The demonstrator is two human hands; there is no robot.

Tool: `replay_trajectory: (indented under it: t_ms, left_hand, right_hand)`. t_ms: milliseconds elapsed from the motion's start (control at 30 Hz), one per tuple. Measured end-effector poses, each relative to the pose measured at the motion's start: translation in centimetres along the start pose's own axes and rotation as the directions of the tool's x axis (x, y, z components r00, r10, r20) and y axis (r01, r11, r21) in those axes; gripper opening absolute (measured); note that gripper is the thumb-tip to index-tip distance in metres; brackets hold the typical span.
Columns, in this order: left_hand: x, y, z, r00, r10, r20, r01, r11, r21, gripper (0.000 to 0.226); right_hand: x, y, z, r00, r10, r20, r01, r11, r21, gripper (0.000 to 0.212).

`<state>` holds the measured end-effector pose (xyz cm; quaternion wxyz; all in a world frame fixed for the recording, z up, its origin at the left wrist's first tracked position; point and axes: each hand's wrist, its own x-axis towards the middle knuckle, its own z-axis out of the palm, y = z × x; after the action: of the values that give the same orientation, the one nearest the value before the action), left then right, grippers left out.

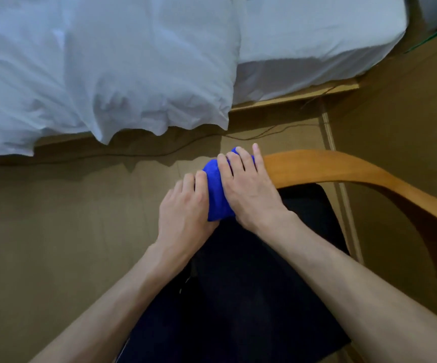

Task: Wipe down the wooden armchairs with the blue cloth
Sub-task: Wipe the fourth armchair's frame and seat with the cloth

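Two hands on one blue cloth, bunched over the near end of a curved wooden armrest. Left hand at the cloth's left side, fingers curled round the bundle, thumb hidden beneath. Right hand laid across the top and right side of the cloth, fingers bent down over it and gripping, the outermost fingertip reaching onto bare wood just beside the blue fabric. Cloth wedged between the two hands, a strip of it showing in the gap, a little more peeking out beyond the right fingertips. Armrest end itself hidden under cloth and hands; the rest of the rail sweeping off to the right and curving down toward the frame's right edge. Belonging to an armchair with a dark seat cushion below the rail. Dark fabric under both forearms in the lower middle, whether clothing or chair impossible to tell. Beyond the hands, a bed with a rumpled white duvet hanging over its wooden frame. Brown floor all around, a thin dark cable trailing across it between bed and chair. Green cord near the top right corner.
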<state>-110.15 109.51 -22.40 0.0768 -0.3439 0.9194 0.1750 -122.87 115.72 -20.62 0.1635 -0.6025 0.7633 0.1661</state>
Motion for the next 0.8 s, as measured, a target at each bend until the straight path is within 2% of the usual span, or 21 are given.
replay_trajectory:
  t_ms: [67,167,233,300,433,533,667,800]
  left_hand:
    - [-2.2,-1.4,-0.2,0.992,-0.119,0.039,0.121,0.991,-0.053,0.052]
    - [-3.9,-2.2,-0.2,0.959,-0.251,0.132,0.270,0.950,-0.157,0.037]
    - [-3.6,-2.2,-0.2,0.944,-0.293,0.154,0.310,0.946,-0.099,0.030]
    - [-2.6,-1.8,-0.5,0.941,-0.306,0.143,0.312,0.950,-0.016,0.032]
    - [-0.1,0.8,-0.4,0.976,-0.199,0.089,0.190,0.977,0.094,0.047]
    - [2.6,3.7,-0.1,0.995,-0.096,0.041,0.089,0.985,0.145,0.044]
    - [6.3,8.6,0.5,0.998,0.046,0.042,-0.052,0.986,0.158,0.051]
    - [9.5,14.5,1.3,0.985,0.168,0.032,-0.170,0.973,0.153,0.042]
  right_hand:
    - [0.2,-2.6,-0.3,0.997,-0.071,-0.021,0.071,0.997,0.012,0.088]
    - [0.4,-4.9,-0.2,0.988,-0.129,-0.085,0.133,0.990,0.044,0.062]
    - [0.6,-4.7,0.0,0.979,-0.166,-0.120,0.173,0.984,0.049,0.058]
    - [0.6,-3.3,0.1,0.970,-0.209,-0.127,0.217,0.975,0.052,0.065]
    - [0.4,0.8,0.1,0.979,-0.179,-0.100,0.181,0.983,0.013,0.077]
    - [-0.3,4.4,0.1,0.993,-0.102,-0.063,0.104,0.994,0.032,0.083]
    - [-2.2,9.4,0.4,0.996,0.086,-0.030,-0.083,0.992,0.099,0.088]
    - [-4.2,13.9,1.6,0.956,0.292,0.012,-0.290,0.944,0.155,0.077]
